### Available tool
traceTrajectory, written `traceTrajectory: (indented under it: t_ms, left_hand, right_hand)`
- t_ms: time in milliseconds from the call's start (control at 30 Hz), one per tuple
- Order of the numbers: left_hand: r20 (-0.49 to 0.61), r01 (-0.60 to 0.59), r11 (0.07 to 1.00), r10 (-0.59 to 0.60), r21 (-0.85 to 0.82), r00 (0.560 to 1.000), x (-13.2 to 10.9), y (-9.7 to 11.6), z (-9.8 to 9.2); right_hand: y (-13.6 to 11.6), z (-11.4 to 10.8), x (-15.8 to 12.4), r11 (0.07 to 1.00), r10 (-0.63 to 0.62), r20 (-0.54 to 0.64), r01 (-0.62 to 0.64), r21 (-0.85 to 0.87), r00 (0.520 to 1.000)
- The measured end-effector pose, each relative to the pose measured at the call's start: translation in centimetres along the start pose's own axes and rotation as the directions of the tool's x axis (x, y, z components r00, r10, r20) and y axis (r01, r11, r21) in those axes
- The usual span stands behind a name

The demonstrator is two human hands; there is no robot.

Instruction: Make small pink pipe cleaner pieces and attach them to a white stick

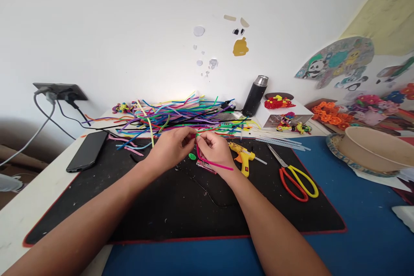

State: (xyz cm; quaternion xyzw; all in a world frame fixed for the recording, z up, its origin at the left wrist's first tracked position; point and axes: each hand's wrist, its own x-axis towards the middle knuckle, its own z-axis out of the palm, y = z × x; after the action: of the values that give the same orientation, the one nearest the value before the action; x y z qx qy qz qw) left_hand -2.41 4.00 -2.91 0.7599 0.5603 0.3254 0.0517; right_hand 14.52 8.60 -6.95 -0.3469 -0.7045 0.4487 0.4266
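Observation:
My left hand (173, 148) and my right hand (216, 152) meet over the black mat (174, 215), fingertips pinched together. Between them is a magenta pipe cleaner (221, 166), bent, with its free end trailing below my right hand toward the wrist. A small bit of green shows at the fingertips; my fingers hide most of it. Just under my hands lies a green coil (192, 156), apart from them. Beside it, partly behind the magenta length, is a small clear-and-red packet or strip (207, 167) that I cannot identify.
Right of my hands lie a yellow glue gun (242, 158) and scissors (296, 177). A heap of coloured pipe cleaners (181, 114) spans the back, near a black flask (255, 95). A phone (87, 151) lies left; a bowl (375, 148) stands far right.

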Motion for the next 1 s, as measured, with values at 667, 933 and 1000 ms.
traceTrajectory:
  t_ms: [667,933,1000]
  left_hand:
    - [0.008,0.155,0.956,-0.158,-0.251,0.987,0.0,0.8,-0.1]
    - [0.334,0.402,0.696,-0.24,-0.596,0.912,1.0,-0.7,-1.2]
    - [0.354,0.42,0.696,-0.248,-0.583,0.902,1.1,-0.9,-1.4]
  right_hand:
    - [-0.2,-0.1,0.0,0.997,0.019,0.013,-0.02,0.077,1.0]
    - [0.1,-0.3,0.1,1.0,0.009,0.026,-0.009,0.014,1.0]
    - [0.0,-0.2,0.0,1.0,-0.011,0.035,0.011,-0.012,0.999]
